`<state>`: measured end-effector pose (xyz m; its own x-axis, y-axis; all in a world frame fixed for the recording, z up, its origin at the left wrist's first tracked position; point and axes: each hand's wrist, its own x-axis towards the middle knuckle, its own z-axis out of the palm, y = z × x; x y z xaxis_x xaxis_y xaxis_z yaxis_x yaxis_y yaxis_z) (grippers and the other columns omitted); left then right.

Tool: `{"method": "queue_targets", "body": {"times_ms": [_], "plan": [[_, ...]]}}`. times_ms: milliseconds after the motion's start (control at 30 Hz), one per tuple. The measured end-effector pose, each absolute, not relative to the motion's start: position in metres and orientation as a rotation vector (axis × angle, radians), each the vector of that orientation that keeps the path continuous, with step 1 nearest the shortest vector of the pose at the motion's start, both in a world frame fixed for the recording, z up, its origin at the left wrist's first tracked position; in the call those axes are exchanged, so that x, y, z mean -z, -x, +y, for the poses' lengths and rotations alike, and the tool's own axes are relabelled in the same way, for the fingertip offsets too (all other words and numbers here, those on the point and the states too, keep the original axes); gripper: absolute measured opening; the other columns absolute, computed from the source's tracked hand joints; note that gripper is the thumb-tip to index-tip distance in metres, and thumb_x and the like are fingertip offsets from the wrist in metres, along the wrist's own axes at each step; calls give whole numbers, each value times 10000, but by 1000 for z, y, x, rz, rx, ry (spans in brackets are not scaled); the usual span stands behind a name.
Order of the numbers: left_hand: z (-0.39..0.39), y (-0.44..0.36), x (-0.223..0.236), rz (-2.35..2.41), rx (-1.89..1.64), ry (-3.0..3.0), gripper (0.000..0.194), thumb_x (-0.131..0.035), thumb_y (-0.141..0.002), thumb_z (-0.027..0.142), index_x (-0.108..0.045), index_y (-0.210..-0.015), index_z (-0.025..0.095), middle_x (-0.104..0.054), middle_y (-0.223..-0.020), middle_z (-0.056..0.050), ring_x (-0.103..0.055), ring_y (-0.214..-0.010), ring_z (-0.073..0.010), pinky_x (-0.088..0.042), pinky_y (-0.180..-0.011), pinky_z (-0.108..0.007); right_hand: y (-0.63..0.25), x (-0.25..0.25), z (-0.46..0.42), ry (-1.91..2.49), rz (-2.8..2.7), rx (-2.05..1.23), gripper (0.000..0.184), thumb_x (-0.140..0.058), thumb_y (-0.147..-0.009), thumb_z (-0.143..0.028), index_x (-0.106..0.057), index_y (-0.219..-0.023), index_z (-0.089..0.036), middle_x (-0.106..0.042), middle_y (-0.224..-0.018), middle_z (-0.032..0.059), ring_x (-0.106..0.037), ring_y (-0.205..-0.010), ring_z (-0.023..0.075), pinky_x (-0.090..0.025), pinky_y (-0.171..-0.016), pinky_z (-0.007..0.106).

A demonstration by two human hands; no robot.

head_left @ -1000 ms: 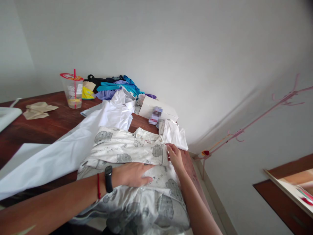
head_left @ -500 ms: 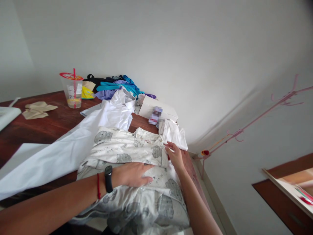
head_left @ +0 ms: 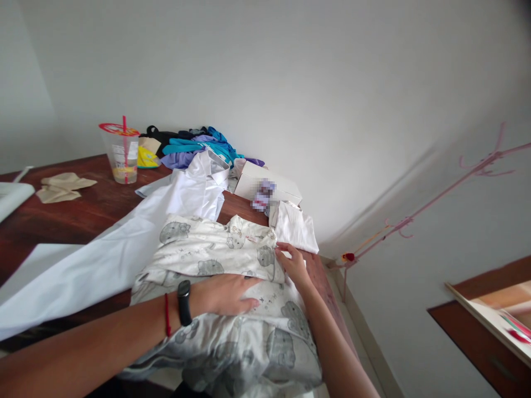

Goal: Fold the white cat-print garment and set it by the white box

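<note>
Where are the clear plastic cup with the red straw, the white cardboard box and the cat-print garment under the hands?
Clear plastic cup with red straw (head_left: 123,157), head view, its side wall.
White cardboard box (head_left: 253,181), head view, its top.
Cat-print white garment (head_left: 207,249), head view, folded upper layer.

From my seat I see two bare forearms, with no sleeve reaching into view on either. The left wrist carries a black smartwatch (head_left: 184,303) with a dark rectangular face on a black band, and just behind it, toward the elbow, a thin red string bracelet (head_left: 167,315) circles the arm (it looks like plain cord, no beads that I can make out). The left hand (head_left: 226,294) wears no ring or glove. The right hand (head_left: 293,264) is likewise bare, and its wrist carries nothing.
</note>
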<state>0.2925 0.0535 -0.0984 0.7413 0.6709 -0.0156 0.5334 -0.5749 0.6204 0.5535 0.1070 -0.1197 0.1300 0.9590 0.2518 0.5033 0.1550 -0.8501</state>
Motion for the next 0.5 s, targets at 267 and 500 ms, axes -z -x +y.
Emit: {"method": "queue_targets", "body": {"times_ms": [267,500], "plan": [[53,-294,96,928,-218,-2369,650,-529,-975,489,-467,-1569,232,-699,-1317,-205,-657,-1221,-436,-497,-1016,-547,-556,123,109,1479,-1520,-647,368,-715,-813,-485,-756,-1025,-187,-777,-1059,100,-713,-966,286,-571,-845,421],[53,-294,97,935,-227,-2394,655,-522,-981,502,-489,-1558,194,-712,-1272,-235,-672,-1179,-464,-512,-980,-547,-559,127,115,1481,-1500,-642,375,-699,-792,-501,-749,-986,-184,-776,-1068,108,-697,-1050,294,-565,-876,405]]}}
